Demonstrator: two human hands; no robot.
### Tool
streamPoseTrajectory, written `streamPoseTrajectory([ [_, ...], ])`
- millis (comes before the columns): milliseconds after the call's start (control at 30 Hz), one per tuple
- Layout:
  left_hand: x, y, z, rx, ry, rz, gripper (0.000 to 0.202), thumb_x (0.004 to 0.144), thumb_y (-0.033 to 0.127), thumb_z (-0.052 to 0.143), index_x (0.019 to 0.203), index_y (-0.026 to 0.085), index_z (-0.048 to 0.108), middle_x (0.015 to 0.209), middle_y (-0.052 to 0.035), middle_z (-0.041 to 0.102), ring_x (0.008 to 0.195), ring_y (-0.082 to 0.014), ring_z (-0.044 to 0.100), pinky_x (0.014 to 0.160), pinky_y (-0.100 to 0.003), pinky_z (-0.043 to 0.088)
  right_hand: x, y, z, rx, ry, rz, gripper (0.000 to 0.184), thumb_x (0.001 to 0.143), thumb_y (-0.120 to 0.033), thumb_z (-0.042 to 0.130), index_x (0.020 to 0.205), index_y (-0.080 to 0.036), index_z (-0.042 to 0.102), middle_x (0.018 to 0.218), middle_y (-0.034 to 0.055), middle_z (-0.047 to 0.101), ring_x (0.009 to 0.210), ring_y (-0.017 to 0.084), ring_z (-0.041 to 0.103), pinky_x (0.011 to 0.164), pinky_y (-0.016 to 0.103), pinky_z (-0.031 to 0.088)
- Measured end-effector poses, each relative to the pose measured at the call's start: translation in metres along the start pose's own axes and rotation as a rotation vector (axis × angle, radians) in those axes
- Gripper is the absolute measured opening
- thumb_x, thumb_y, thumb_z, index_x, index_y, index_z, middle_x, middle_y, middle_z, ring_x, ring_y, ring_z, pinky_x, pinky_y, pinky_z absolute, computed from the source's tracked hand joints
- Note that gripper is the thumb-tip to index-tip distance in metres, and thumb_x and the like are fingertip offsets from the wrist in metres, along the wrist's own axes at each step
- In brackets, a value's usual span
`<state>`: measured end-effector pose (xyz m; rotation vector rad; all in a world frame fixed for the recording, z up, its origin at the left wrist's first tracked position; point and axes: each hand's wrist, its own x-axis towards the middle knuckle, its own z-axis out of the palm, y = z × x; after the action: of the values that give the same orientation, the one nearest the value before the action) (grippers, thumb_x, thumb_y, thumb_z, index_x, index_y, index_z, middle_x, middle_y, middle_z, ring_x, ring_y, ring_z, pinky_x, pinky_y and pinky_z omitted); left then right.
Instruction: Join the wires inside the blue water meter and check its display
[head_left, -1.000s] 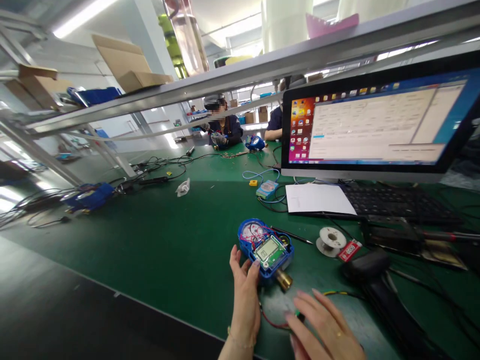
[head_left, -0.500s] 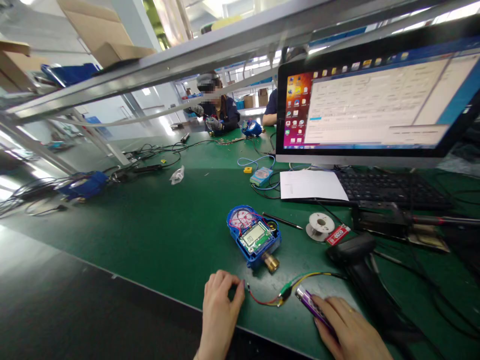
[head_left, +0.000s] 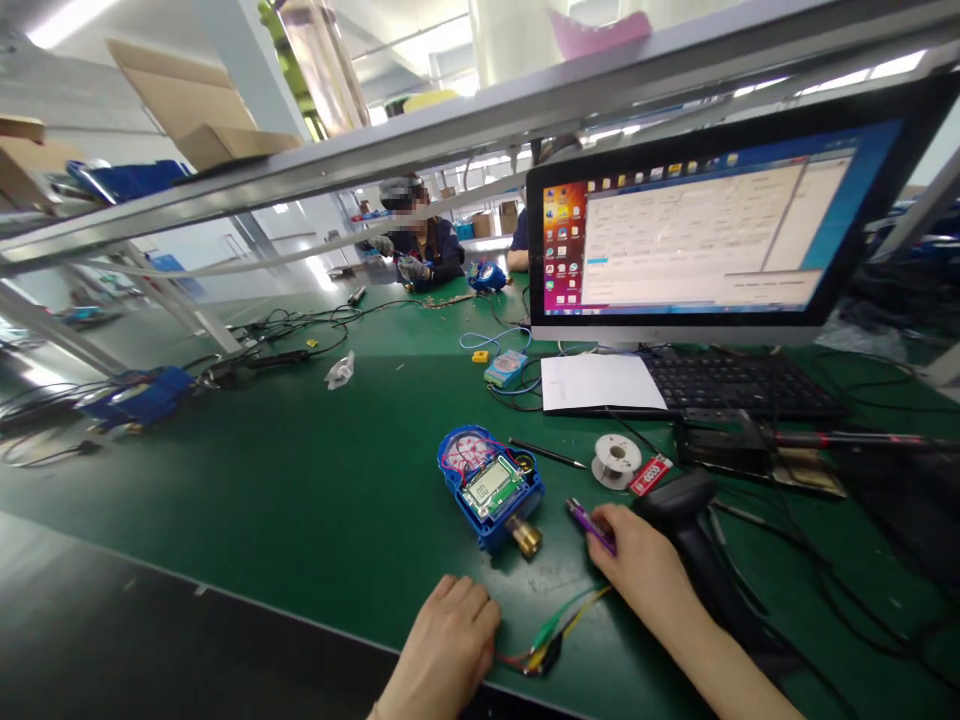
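My right hand (head_left: 637, 560) is closed around a purple lighter (head_left: 591, 527), its metal end pointing left towards the meter. The blue meter (head_left: 491, 490) lies open on the table, showing a small display, a green circuit board, red wires and a brass fitting (head_left: 527, 540). In front of it rests my left hand (head_left: 454, 635), fingers curled in and their tips hidden. A red wire runs up against this hand, so whether it is held cannot be seen. Beside it lie green, yellow and black clip leads (head_left: 549, 645), which pass under my right wrist.
A barcode scanner (head_left: 694, 530) stands right of my right hand. Behind are a wire spool (head_left: 616, 461), a pen (head_left: 547, 453), a red display module (head_left: 650, 475), paper (head_left: 600, 383), a keyboard (head_left: 735, 385) and a monitor (head_left: 697, 240). A co-worker (head_left: 424, 240) sits across the table.
My right hand has moved forward and left with the lighter, closer to the meter. My left hand has curled further and shifted towards the clip leads, which now lie nearer the table edge.
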<state>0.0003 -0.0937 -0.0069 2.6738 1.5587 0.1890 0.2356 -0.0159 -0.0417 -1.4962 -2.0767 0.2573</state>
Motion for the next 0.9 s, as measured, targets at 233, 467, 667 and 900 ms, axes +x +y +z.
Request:
streamPoseTrajectory([
  [233,-0.022,-0.015,-0.01,0.043,0.699,0.071,0.026,0.087,0.013,0.043,0.1,0.023,0.063,0.08,-0.0054,0.066,0.081,-0.0187,0.062,0.073,-0.031,0.053,-0.001,-0.034,-0.002,0.133,0.173,-0.086,0.023,0.089,-0.036,0.041,0.1,-0.019,0.052,0.1,0.0066,0.051,0.092,0.022,0.051,0.077,0.039,0.046],
  [467,0.006,-0.027,-0.022,-0.225,1.072,-0.052,0.049,0.073,-0.005,0.056,0.108,0.028,0.061,0.094,-0.0036,0.062,0.091,-0.0204,0.06,0.071,-0.033,0.055,0.011,-0.082,0.01,0.22,0.122,-0.015,0.086,0.07,-0.044,0.066,0.136,-0.016,0.02,0.136,0.0165,0.025,0.122,0.033,0.032,0.094,0.054,0.04],
  [667,0.037,-0.028,-0.023,-0.55,1.262,-0.202,0.035,0.072,-0.004,0.061,0.087,0.027,0.067,0.087,0.0002,0.063,0.082,-0.016,0.061,0.068,-0.03,0.054,0.038,-0.107,0.04,0.184,0.134,0.085,0.11,0.058,-0.041,0.076,0.141,-0.018,0.009,0.139,0.02,0.015,0.121,0.04,0.03,0.091,0.059,0.039],
  [900,0.042,-0.02,-0.019,-0.705,1.221,-0.214,0.032,0.072,-0.002,0.062,0.085,0.026,0.066,0.086,0.0008,0.065,0.075,-0.0138,0.062,0.061,-0.025,0.053,0.039,-0.092,0.029,0.399,0.09,-0.033,0.101,0.06,-0.025,0.07,0.141,-0.019,0.01,0.132,0.0133,0.029,0.119,0.029,0.035,0.1,0.047,0.038],
])
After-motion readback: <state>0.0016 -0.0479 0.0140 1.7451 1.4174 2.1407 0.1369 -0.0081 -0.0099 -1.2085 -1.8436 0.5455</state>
